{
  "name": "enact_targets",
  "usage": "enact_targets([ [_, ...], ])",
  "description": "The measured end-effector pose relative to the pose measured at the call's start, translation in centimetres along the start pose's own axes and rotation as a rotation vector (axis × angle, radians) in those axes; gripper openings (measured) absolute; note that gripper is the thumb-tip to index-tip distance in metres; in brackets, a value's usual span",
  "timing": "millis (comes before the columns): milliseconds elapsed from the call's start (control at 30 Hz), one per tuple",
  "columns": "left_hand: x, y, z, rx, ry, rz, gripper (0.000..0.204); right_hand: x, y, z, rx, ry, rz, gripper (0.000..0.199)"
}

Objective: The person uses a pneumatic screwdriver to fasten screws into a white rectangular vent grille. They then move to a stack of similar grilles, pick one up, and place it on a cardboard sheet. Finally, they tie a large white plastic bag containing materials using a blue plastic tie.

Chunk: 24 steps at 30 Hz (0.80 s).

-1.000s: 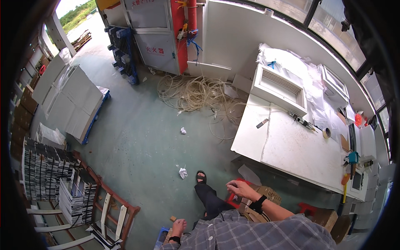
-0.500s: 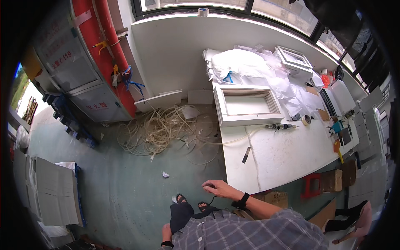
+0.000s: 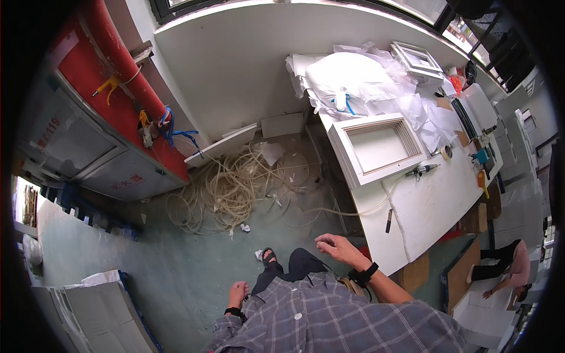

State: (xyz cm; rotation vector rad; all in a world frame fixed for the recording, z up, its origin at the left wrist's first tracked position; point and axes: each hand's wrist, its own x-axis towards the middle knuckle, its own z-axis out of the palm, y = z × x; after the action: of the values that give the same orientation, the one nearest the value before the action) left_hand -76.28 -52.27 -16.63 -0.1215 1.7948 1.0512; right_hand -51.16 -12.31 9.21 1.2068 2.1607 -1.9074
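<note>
My right hand hangs in the air just left of the white table's near corner, empty, its fingers loosely bent and apart from the thumb. Lower and to the left, my left hand is beside my hip with fingers curled in and nothing visible in them. Neither hand touches an object. Nearest to the right hand on the white table lies a dark, narrow blade-like tool. Beyond it are a white frame box and a metal air tool with a hose attached.
Tangled clear hose lies on the floor ahead. A red pipe and cabinet stand at the left. Stacked grey panels are lower left. White wrapping covers the table's far end. Another person bends at the right.
The view has turned and moved forward toward the table. My left hand has come up more fully into view. My right hand has shifted rightward and up, still empty. My legs have changed position.
</note>
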Motion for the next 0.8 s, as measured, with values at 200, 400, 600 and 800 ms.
enact_targets([
  [200, 7.5, 10.2, 0.0, 0.095, -0.127, -0.027, 0.022, 3.2, -3.5, 0.2, 0.154, 0.136, 0.057, 0.037],
  [400, 13.9, 22.6, 2.9, 0.193, -0.214, 0.055, 0.023, 8.6, -5.7, -2.1, 0.192, 0.222, 0.016, 0.036],
  [600, 17.8, 33.7, 4.0, 0.357, -0.257, 0.110, 0.022, 15.3, -7.5, -6.2, 0.272, 0.327, -0.028, 0.035],
  [800, 21.4, 45.2, 4.9, 0.436, -0.278, 0.306, 0.022, 18.2, -9.0, -9.6, 0.354, 0.443, -0.035, 0.035],
])
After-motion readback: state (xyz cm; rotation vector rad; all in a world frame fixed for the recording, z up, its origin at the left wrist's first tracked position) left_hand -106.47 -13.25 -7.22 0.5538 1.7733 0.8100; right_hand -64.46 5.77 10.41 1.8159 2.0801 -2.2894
